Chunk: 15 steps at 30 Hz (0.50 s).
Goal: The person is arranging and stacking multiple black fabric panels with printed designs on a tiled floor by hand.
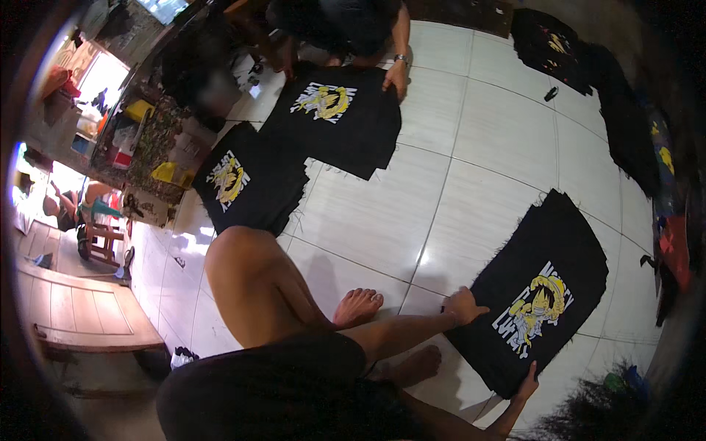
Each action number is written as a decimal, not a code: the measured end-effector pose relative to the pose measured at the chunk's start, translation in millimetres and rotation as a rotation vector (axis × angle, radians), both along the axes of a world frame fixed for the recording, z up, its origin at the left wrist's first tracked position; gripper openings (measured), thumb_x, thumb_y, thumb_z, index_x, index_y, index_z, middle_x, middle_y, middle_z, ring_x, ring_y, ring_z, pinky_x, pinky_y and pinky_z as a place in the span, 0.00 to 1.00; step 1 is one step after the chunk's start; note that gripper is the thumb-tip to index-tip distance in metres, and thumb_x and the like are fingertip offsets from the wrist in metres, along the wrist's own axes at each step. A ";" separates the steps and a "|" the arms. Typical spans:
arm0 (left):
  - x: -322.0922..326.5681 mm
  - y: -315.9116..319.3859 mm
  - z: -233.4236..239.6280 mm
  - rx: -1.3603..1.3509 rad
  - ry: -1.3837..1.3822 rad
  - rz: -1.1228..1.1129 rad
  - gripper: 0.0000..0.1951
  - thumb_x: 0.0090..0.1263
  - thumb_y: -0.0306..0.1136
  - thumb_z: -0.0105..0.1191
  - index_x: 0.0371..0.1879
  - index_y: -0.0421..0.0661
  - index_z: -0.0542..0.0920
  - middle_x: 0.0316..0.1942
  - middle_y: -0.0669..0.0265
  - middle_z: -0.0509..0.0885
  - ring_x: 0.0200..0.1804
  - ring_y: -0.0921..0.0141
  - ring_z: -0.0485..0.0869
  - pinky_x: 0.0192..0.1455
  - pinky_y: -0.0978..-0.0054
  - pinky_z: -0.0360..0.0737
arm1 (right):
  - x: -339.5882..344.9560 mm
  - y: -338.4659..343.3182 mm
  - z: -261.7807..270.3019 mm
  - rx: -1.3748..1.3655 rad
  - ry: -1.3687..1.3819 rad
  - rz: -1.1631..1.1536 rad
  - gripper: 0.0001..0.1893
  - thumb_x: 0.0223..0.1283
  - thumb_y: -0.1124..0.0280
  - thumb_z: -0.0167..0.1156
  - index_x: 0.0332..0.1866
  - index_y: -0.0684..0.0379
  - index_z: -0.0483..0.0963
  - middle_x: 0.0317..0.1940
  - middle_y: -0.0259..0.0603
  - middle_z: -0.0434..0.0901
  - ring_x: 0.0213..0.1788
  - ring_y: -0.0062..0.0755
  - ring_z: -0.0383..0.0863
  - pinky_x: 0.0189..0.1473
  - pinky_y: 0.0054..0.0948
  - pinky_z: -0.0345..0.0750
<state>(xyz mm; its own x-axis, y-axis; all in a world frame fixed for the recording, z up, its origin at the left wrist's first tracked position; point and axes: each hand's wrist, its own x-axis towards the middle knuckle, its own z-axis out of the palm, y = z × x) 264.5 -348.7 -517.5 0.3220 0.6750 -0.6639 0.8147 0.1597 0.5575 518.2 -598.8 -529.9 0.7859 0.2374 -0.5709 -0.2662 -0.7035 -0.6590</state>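
A stack of black fabric panels with frayed edges lies on the tiled floor at the right. Its top panel carries a yellow and white cartoon figure print with white lettering. My left hand grips the stack's near left edge, its thumb lying over the cloth. At the lower corner my right hand pinches the edge, thumb on top and fingers hidden beneath. Two more stacks with the same print lie farther off, a left stack near my knee and a far stack beyond it.
A co-worker's hand with a wristwatch holds the far stack's edge. Dark printed cloth lies at the far right, near a small black object. My bare foot rests on the tiles. A cluttered shelf and wooden door stand left.
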 end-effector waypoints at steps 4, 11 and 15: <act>-14.0 5.3 -10.8 -0.148 -0.101 -0.022 0.42 0.49 0.64 0.65 0.44 0.30 0.79 0.44 0.42 0.82 0.49 0.50 0.82 0.53 0.57 0.78 | -3.3 2.7 13.2 0.204 0.403 -0.147 0.30 0.61 0.48 0.61 0.52 0.71 0.77 0.48 0.50 0.82 0.46 0.43 0.83 0.51 0.39 0.80; -25.7 12.3 -27.0 -0.283 -0.262 -0.036 0.39 0.42 0.62 0.69 0.37 0.32 0.83 0.38 0.44 0.84 0.44 0.52 0.83 0.48 0.58 0.78 | -1.9 2.6 22.6 0.046 0.369 -0.107 0.31 0.56 0.53 0.68 0.49 0.77 0.77 0.42 0.51 0.83 0.39 0.42 0.84 0.42 0.38 0.83; -25.3 18.3 -40.6 -0.167 -0.348 -0.037 0.37 0.38 0.61 0.71 0.33 0.33 0.85 0.34 0.45 0.85 0.41 0.52 0.84 0.44 0.59 0.78 | -12.4 10.2 38.3 0.257 0.613 -0.062 0.28 0.62 0.52 0.61 0.53 0.70 0.76 0.47 0.48 0.82 0.45 0.41 0.84 0.49 0.38 0.82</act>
<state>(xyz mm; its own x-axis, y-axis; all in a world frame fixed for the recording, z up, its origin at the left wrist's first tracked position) 239.2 -330.5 -558.1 0.5697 0.5508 -0.6100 0.5879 0.2456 0.7708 505.9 -588.6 -491.6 0.3537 0.3907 -0.8499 -0.6806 -0.5158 -0.5204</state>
